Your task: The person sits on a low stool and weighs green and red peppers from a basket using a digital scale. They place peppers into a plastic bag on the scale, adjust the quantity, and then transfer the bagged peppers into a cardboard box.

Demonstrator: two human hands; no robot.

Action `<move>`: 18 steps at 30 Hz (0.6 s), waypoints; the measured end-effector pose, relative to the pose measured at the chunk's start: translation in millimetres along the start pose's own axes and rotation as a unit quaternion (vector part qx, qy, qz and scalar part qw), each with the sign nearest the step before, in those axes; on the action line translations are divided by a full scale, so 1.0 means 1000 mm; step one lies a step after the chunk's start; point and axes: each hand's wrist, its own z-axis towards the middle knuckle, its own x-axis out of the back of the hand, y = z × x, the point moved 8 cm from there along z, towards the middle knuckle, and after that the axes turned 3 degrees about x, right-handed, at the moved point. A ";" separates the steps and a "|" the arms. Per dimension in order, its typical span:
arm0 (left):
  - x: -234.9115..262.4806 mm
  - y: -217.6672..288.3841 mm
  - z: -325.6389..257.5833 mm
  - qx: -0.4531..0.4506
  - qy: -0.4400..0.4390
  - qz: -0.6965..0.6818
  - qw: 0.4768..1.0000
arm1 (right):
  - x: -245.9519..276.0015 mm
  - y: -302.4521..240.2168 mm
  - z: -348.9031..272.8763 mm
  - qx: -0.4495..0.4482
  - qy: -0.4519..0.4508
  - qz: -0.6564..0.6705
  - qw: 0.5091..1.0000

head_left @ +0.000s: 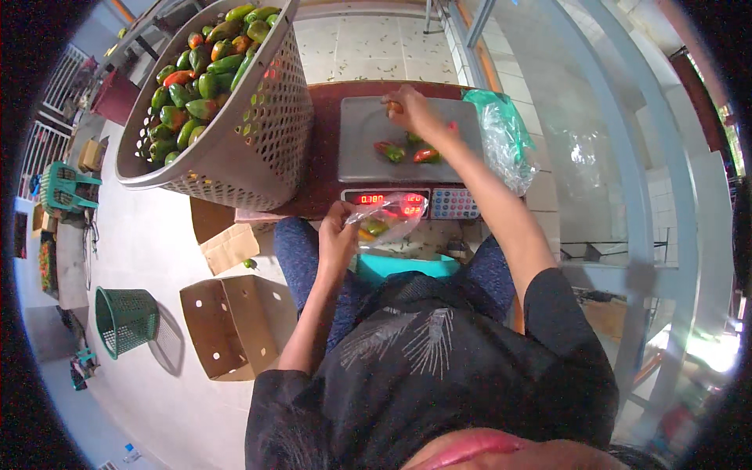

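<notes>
My left hand (337,225) pinches the rim of a clear plastic bag (403,213) in front of the scale's lit display. Inside the bag lie a few green and yellow-orange peppers (376,228). Over the far part of the grey weighing plate (360,141), my right hand (407,110) has its fingers curled around a reddish-orange pepper (394,106), mostly covered by the fingers. Several red and green peppers (389,151) rest on the plate below that hand, partly hidden by my right forearm. The keypad (454,204) sits right of the display (385,201).
A tall perforated basket (274,117) heaped with green and red peppers (205,84) stands left of the scale. Clear and green plastic bags (505,141) lie at the table's right edge. On the floor at left are a cardboard box (227,329) and a green basket (125,319).
</notes>
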 end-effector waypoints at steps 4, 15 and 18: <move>-0.002 -0.011 0.008 -0.036 0.019 -0.027 0.999 | -0.024 -0.039 -0.054 0.107 0.114 -0.040 0.987; 0.013 0.013 0.010 -0.048 0.048 -0.009 0.998 | 0.048 -0.094 -0.070 0.049 0.139 0.180 0.973; 0.003 0.028 0.007 -0.068 0.057 -0.002 0.996 | 0.097 -0.163 -0.112 0.019 0.022 0.520 0.854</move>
